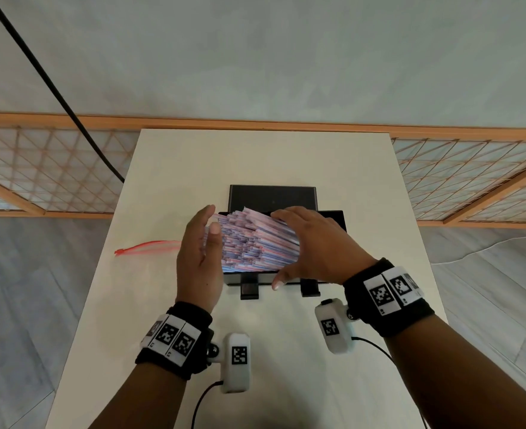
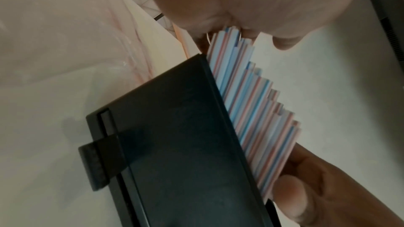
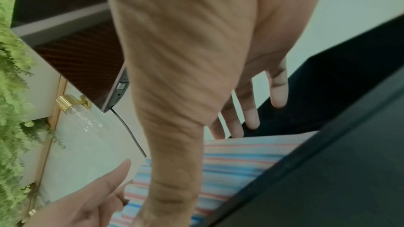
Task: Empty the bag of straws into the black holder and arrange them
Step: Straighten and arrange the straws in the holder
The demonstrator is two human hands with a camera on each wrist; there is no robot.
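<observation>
A thick pile of red, blue and white striped straws lies crosswise in the black holder at the table's middle, heaped above its rim. My left hand stands on edge with straight fingers, its palm against the straws' left ends. My right hand lies over the pile's right end with fingers spread and the thumb down at the holder's front. In the left wrist view the straws stick out unevenly past the holder's wall. The right wrist view has the straws under my spread fingers.
The emptied clear bag with a red zip strip lies flat on the table left of my left hand. Behind the table's far edge runs a wooden lattice rail. A black cable hangs at the upper left.
</observation>
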